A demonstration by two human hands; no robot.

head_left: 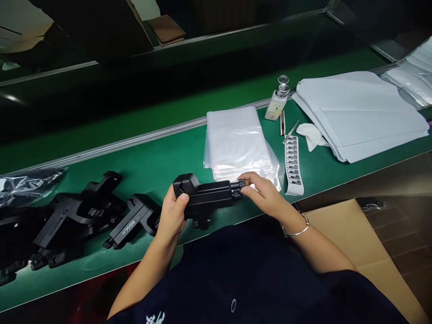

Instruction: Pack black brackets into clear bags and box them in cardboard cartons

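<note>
The left grip (171, 212) wraps around a black device (212, 194) above the worktop (165, 155), near the plastic bags (236, 137), while the right grip (265, 194) pinches a knob (241, 183) at the device's end.

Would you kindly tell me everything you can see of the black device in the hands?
The black device looks like plastic: a chunky, rounded end, a long body, two knob-like tips at the other end and a stubby part below. It is held crosswise over the green table, near its front edge. The left hand's grip holds the chunky end; the right hand's grip pinches the upper tip.
</note>
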